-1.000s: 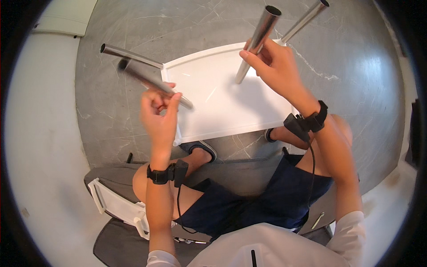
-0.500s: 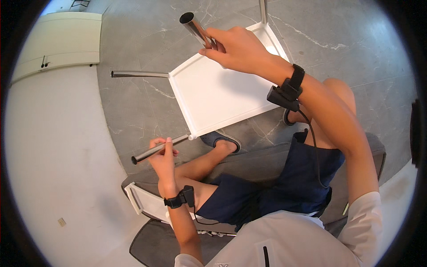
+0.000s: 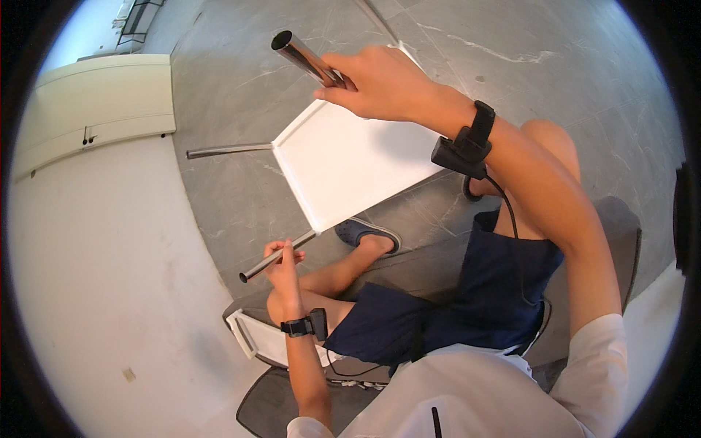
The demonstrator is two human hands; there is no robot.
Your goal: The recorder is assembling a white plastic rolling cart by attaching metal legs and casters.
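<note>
A white, shallow-rimmed panel (image 3: 343,175) with shiny metal tube legs at its corners is held above the floor in front of me. My left hand (image 3: 283,269) is closed around the near-left metal tube (image 3: 253,274), which meets the panel's near corner. Closer to the camera, my right hand (image 3: 387,84) grips another metal tube (image 3: 301,57), its open end pointing up and left. That tube's other end is hidden behind my hand and arm. One more tube (image 3: 230,150) sticks out from the left corner, and another (image 3: 378,20) from the far corner.
I sit on a grey couch (image 3: 431,270). A second white rimmed panel (image 3: 266,339) lies on it by my left thigh. A white wall (image 3: 109,255) and a cream cabinet (image 3: 102,109) stand left. Grey marble-patterned floor (image 3: 226,80) spreads beyond; cables run from both wrist bands.
The view has shifted, bringing wall and cabinet further right and lower. The far corner and its tube have swung left, the tube now leaning. Both hands keep their holds.
</note>
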